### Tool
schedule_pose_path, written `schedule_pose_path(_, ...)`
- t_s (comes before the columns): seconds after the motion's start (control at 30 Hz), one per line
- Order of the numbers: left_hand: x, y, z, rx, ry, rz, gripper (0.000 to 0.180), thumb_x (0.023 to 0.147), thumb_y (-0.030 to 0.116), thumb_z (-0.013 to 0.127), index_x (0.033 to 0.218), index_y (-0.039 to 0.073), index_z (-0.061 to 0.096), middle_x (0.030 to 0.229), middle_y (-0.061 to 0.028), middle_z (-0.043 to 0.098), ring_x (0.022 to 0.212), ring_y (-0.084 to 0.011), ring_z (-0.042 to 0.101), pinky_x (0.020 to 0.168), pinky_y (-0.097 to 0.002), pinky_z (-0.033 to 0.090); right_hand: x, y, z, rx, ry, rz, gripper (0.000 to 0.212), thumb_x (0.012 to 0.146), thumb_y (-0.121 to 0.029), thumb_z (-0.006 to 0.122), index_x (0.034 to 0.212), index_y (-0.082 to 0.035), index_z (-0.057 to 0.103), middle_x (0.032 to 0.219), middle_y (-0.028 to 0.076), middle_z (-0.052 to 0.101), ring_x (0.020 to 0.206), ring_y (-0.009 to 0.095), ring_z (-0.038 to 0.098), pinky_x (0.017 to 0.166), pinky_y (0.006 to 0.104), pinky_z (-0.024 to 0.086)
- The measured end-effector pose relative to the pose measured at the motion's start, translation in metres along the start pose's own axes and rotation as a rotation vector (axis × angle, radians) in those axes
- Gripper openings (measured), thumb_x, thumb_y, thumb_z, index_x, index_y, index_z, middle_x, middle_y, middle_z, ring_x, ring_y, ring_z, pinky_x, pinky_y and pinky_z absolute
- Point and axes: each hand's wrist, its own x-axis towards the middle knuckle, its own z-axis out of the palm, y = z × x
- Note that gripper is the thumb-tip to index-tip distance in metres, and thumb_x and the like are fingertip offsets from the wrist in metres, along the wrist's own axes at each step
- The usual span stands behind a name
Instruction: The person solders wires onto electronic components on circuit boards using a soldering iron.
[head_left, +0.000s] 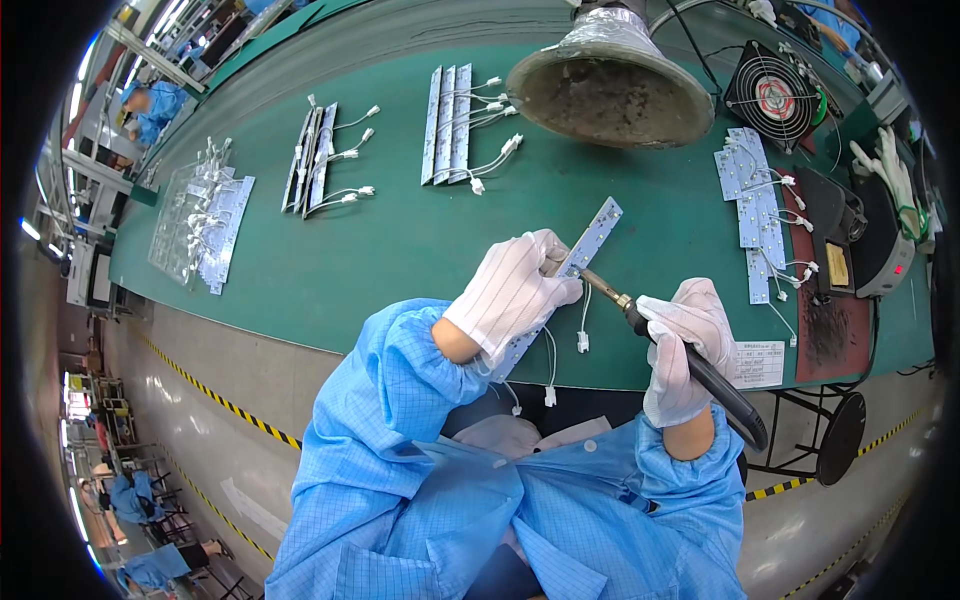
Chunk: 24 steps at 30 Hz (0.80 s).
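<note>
My left hand (513,290), in a white striped glove, is closed around a long pale LED strip board (597,232). The board slants from the table's near edge up toward the right, and white leads with connectors (583,340) hang from it. In my gloved right hand (688,345) is a soldering iron (715,380) with a black handle. Its metal tip (590,277) meets the board, or comes very close to it, just right of my left fingers. Those fingers partly cover the spot, so I cannot tell whether solder wire is held there.
Several wired strip boards lie on the green table (380,260) in groups: far left, left (312,160), back middle (447,125) and right (757,220). A fume extraction hood (612,90) hangs at the back. At right are a fan (775,95), a soldering station (875,240) and a paper sheet (758,364).
</note>
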Motion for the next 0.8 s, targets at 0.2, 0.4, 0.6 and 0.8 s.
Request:
schedule_pose_path(0.2,0.0,-0.003,0.001,-0.002,-0.006,0.015,0.033,0.074,0.025,0.069,0.085,-0.005,0.062,0.073,-0.0236,0.061,0.068,-0.0396,0.06,0.065,-0.0434,0.049,0.0,0.001,0.003,0.04,0.012,0.002,0.012,0.077,-0.002,0.05,0.086,-0.002,0.058,0.082,0.014,0.066,0.062,0.023,0.049,0.062,0.0364,0.042)
schedule_pose_path(0.4,0.001,-0.01,0.006,0.036,0.035,0.1,0.032,0.075,0.025,0.069,0.085,-0.005,0.062,0.073,-0.0237,0.061,0.068,-0.0398,0.06,0.065,-0.0434,0.049,-0.003,0.003,0.002,0.051,0.007,0.03,0.012,0.077,-0.001,0.05,0.086,-0.001,0.058,0.081,0.015,0.065,0.063,0.022,0.047,0.061,0.0357,0.042)
schedule_pose_path(0.6,0.001,-0.007,0.002,0.056,-0.003,0.104,0.033,0.075,0.026,0.069,0.084,-0.005,0.061,0.071,-0.0228,0.06,0.067,-0.0401,0.059,0.064,-0.0424,0.049,-0.002,0.003,-0.002,0.013,-0.02,0.013,0.011,0.08,-0.003,0.048,0.086,-0.001,0.057,0.083,0.015,0.066,0.063,0.023,0.048,0.062,0.0361,0.043)
schedule_pose_path(0.8,-0.001,0.002,-0.004,-0.019,-0.023,0.009,0.034,0.075,0.028,0.068,0.084,-0.005,0.061,0.071,-0.0215,0.058,0.065,-0.0371,0.058,0.064,-0.0415,0.049,-0.004,0.002,-0.006,-0.065,0.009,0.009,0.011,0.081,-0.003,0.045,0.084,0.0,0.056,0.083,0.015,0.066,0.066,0.025,0.052,0.065,0.0379,0.045)
